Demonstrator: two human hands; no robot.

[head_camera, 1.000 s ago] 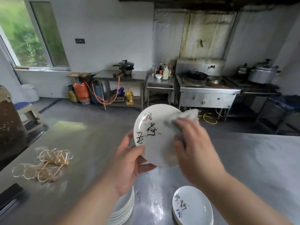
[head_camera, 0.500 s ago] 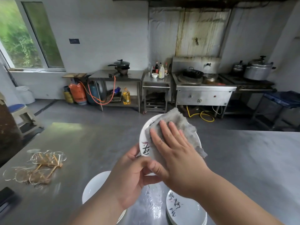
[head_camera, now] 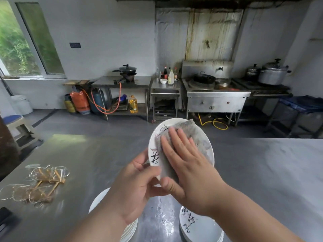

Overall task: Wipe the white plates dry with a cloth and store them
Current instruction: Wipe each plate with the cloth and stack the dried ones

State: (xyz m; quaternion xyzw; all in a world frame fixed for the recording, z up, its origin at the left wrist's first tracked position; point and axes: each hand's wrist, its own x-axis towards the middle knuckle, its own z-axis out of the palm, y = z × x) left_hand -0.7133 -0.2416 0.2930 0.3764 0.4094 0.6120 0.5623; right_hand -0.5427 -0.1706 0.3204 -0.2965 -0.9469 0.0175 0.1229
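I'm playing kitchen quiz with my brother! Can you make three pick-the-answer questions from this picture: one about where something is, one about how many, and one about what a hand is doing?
1. Where is the cloth?
A) on the table
B) on the held plate
C) on the stove

2. How many plate stacks stand on the table?
A) one
B) four
C) two

3. How are the right hand's fingers?
A) straight, pressing the cloth
B) in a fist
C) hanging free

Answers:
1 B, the right hand presses it onto the plate that the left hand holds.
2 C, a left stack and a right stack show, one under each arm.
3 A, its fingers lie flat on the cloth.
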